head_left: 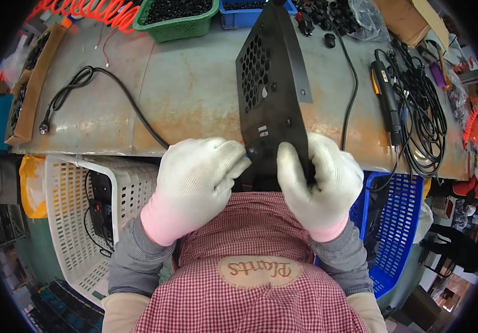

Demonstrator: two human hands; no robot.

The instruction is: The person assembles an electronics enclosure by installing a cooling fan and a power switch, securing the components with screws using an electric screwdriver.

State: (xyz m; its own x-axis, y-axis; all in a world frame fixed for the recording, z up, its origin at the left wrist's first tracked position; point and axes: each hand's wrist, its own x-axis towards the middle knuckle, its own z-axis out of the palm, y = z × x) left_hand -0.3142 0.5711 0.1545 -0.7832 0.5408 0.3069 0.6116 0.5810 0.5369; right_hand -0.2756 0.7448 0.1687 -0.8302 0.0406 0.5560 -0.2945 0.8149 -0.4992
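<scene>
A black metal panel with a patch of hexagonal vent holes stands tilted on edge in front of me, over the table's near edge. My right hand, in a white knit glove with a pink cuff, grips its lower right edge, thumb on the face and fingers behind. My left hand, gloved alike, is closed beside the panel's lower left edge. What its fingers pinch is hidden, apart from a small bluish bit at the tips. A black cable with a plug end lies on the table and disappears behind this hand.
On the metal table stand a green basket and a blue basket of small black parts. An electric screwdriver and coiled black cables lie right. Below are a white crate and a blue crate.
</scene>
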